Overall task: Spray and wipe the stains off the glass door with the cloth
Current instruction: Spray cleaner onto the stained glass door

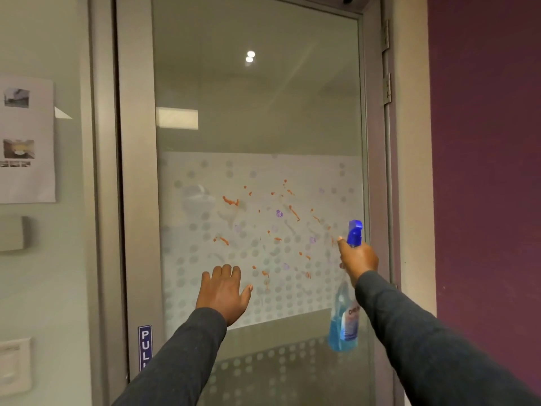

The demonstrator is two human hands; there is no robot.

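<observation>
A glass door [257,112] in a grey metal frame fills the view. Its frosted dotted band carries orange stains [231,201] and faint purple smudges [279,213]. My right hand [357,259] grips the neck of a spray bottle [345,323] holding blue liquid, its blue nozzle [355,232] pointing left at the stained glass, index finger at the trigger. My left hand [224,293] lies flat on the glass with fingers spread, below and left of the stains. No cloth is in view.
A blue PULL sign [145,345] sits on the left door stile. Hinges [387,89] run along the right frame, beside a purple wall [483,171]. A paper notice [27,139] hangs on the left wall.
</observation>
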